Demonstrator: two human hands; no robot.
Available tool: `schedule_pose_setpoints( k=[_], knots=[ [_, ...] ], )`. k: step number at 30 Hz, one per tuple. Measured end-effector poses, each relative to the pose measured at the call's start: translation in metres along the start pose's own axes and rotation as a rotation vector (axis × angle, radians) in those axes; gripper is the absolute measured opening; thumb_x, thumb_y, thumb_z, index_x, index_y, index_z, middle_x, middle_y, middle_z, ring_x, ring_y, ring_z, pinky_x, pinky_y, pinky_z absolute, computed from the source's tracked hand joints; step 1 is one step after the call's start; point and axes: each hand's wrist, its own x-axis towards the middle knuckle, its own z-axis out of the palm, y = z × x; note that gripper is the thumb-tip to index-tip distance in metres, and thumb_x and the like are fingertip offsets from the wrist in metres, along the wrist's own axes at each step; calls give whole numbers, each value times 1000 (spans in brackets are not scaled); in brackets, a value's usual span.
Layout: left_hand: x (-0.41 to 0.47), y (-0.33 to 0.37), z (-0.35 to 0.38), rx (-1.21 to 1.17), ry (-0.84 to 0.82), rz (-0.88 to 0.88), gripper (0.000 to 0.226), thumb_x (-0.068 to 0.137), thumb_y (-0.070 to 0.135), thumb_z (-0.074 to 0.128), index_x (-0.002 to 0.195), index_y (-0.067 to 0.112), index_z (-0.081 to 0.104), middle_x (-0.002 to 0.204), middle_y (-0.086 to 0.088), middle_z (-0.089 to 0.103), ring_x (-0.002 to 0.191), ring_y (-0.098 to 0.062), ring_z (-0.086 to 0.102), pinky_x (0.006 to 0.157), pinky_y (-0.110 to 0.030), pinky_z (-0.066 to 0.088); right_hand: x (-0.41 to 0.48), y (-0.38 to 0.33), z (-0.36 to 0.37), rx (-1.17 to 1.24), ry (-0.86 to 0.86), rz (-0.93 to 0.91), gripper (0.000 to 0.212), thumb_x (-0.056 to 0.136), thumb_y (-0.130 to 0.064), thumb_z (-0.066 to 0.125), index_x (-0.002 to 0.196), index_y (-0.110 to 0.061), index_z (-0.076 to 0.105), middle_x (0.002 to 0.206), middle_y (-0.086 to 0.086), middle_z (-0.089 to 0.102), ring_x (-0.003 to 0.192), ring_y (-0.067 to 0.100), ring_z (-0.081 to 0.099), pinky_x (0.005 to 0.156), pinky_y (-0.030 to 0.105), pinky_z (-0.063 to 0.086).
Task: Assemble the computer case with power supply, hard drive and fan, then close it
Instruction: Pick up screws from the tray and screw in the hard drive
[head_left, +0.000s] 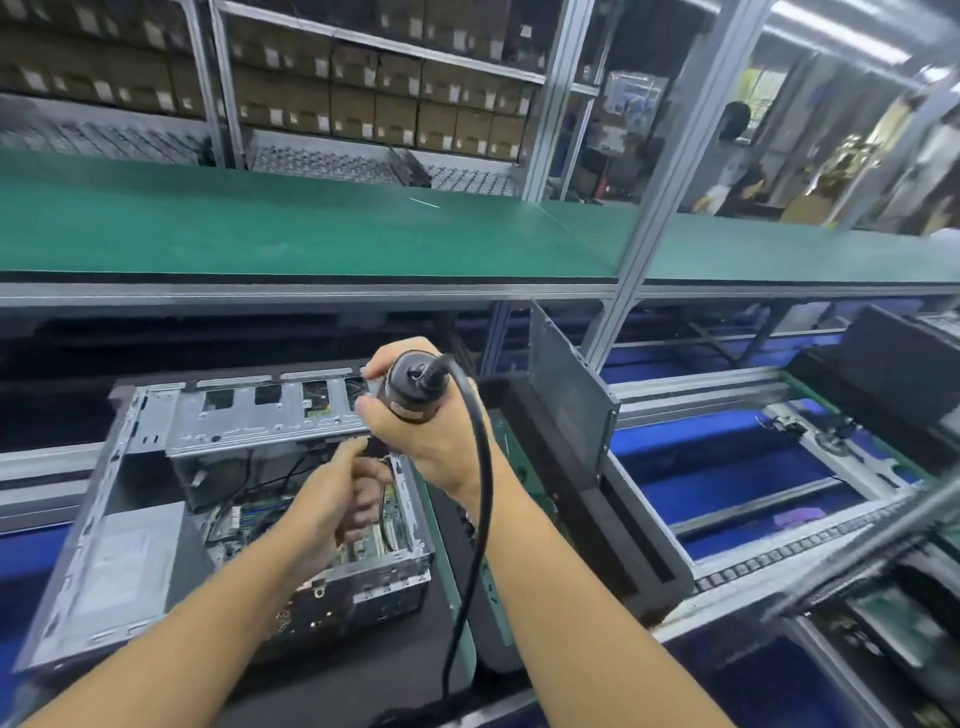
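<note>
An open grey computer case (98, 525) lies on its side on the belt in front of me, with the motherboard (239, 519) and cables showing inside. A silver power supply (137, 558) sits in its near left corner, and a perforated drive cage (260, 415) spans the far side. My right hand (431, 436) grips a black electric screwdriver (415, 387) upright over the case's right side, its cable (480, 509) trailing down. My left hand (343, 499) reaches in just below the tool, fingers curled near its tip; what they pinch is hidden.
A dark side panel (566, 384) stands upright right of the case. A green shelf (311, 228) runs across above the line, with boxed stock on racks behind. Another case (893, 364) sits at far right, and a person stands beyond the shelf.
</note>
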Motion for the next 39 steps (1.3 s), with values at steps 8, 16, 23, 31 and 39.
schedule_pose_setpoints(
  k=[8, 16, 23, 31, 39],
  knots=[
    [-67, 29, 11, -428, -553, 11, 47, 63, 35, 89, 101, 8, 77, 119, -22, 67, 98, -24, 71, 75, -35, 59, -41, -15, 30, -394, -79, -87, 34, 73, -16, 89, 105, -19, 78, 128, 5, 49, 123, 25, 41, 109, 41, 39],
    [-50, 34, -3, -474, -281, 2, 46, 83, 41, 73, 115, 8, 70, 114, -15, 70, 106, -30, 68, 99, -47, 51, -74, -16, 9, -494, -255, 227, 67, 86, -15, 70, 144, -38, 48, 151, -10, 22, 137, 17, 30, 116, 26, 31],
    [-52, 20, 23, -243, -104, 210, 27, 91, 29, 68, 103, 4, 70, 99, -14, 76, 73, -21, 73, 55, -29, 57, -85, -16, -9, 104, -39, 811, 24, 109, -22, 43, 131, -16, 51, 115, 11, 62, 83, 20, 62, 74, 34, 56],
    [-38, -17, 69, 488, -69, 359, 32, 94, 42, 63, 83, 13, 69, 64, 6, 69, 60, -12, 63, 58, -29, 50, -121, 24, -60, 19, -49, 923, 34, 92, -20, 68, 121, -14, 53, 96, 15, 65, 56, 20, 62, 53, 37, 60],
    [-25, -94, 97, 758, -397, 108, 74, 68, 93, 37, 108, 37, 63, 105, 12, 72, 90, -3, 70, 92, -39, 54, -172, 83, -126, 154, 22, 937, 39, 81, -13, 64, 118, -3, 59, 88, 10, 68, 70, 26, 67, 63, 39, 60]
  ],
)
